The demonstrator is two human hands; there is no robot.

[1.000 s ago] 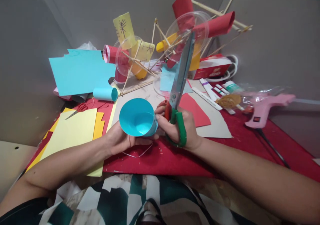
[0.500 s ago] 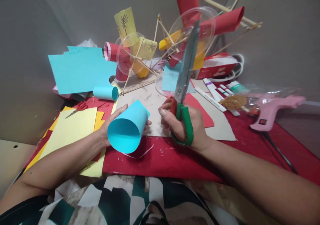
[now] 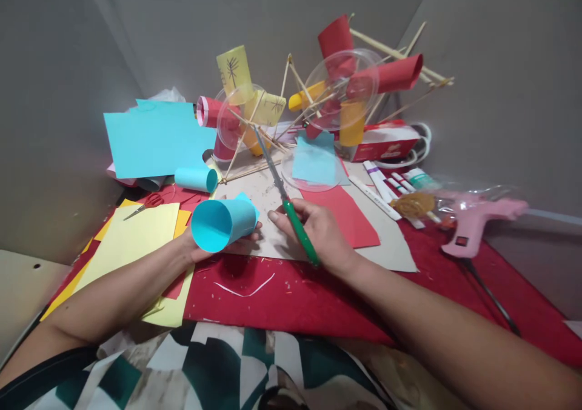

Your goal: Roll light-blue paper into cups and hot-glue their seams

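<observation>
A blue paper tube (image 3: 243, 219) lies in my left hand (image 3: 248, 240), its round opening facing left toward me and a corner of paper jutting out at the far end. The fingers curl under the tube from below. My right hand (image 3: 318, 231) grips large scissors (image 3: 293, 216) by the green handle, with the metal blades pointing up and away to the left. The blades look closed and stay apart from the tube. A thin white paper strip (image 3: 248, 295) lies on the red cloth below the tube.
Behind stand two pinwheel-like models of sticks, clear discs and paper tubes (image 3: 386, 76). To the left are blue sheets (image 3: 154, 143), a smaller blue tube (image 3: 195, 179), yellow paper (image 3: 131, 234) and small red scissors (image 3: 152, 201). A pink glue gun (image 3: 477, 222) and markers (image 3: 379, 176) lie right.
My right hand has turned the scissors from upright to leaning left and lowered them. My left hand has tipped the blue tube more onto its side. The camera view has shifted slightly.
</observation>
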